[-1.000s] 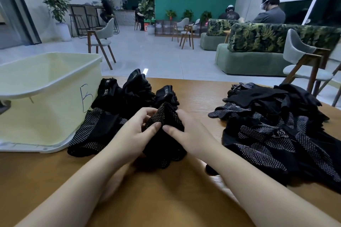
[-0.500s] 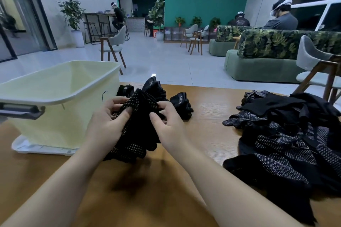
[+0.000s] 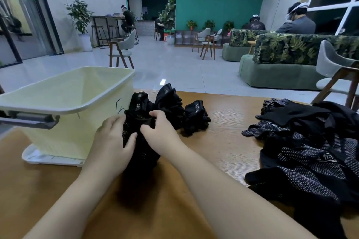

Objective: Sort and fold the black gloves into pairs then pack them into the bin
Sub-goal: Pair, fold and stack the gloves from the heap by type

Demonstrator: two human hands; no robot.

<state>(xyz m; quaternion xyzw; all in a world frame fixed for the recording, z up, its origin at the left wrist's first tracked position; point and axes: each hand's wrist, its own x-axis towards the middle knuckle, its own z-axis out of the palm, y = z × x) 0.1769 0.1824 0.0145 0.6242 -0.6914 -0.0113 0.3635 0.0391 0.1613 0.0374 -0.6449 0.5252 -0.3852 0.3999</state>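
Head view: folded glove pair point(image 3: 139, 141) held just off the near right corner of the bin point(image 3: 64, 114), above the counter point(image 3: 223, 141). Clamped from both sides — left hand point(image 3: 110, 141) curled round the bundle's left flank with thumb pressed across its front, right hand point(image 3: 161, 134) pinching the upper fold with fingertips dug into the cloth. Hands nearly meeting, parted only by the bundle itself.

Step in hand, by the look of it: tightening the fold before the lift over the bin's rim. Best done by keeping cuffs and fingers tucked inside the grip, squeezing evenly so nothing springs loose, then raising high enough to clear the rim and setting down flat inside rather than dropping. Risk of the bundle unfolding if one hand lets go early.

Behind the bundle, right of the bin's corner: three more folded pairs point(image 3: 171, 106), compact and rounded, small "5.11" cuff tags showing. Well to the right of the bin: a loose heap of unsorted gloves point(image 3: 310, 151), limp and sprawling.

Glove fabric soft, matte black knit, palms stippled with pale grip dots — pliable, likely springy when folded. Bin pale yellow, smooth rigid plastic, tapered walls, broad rolled rim, grey handle, white lid beneath. Counter warm wood grain, flat and smooth.
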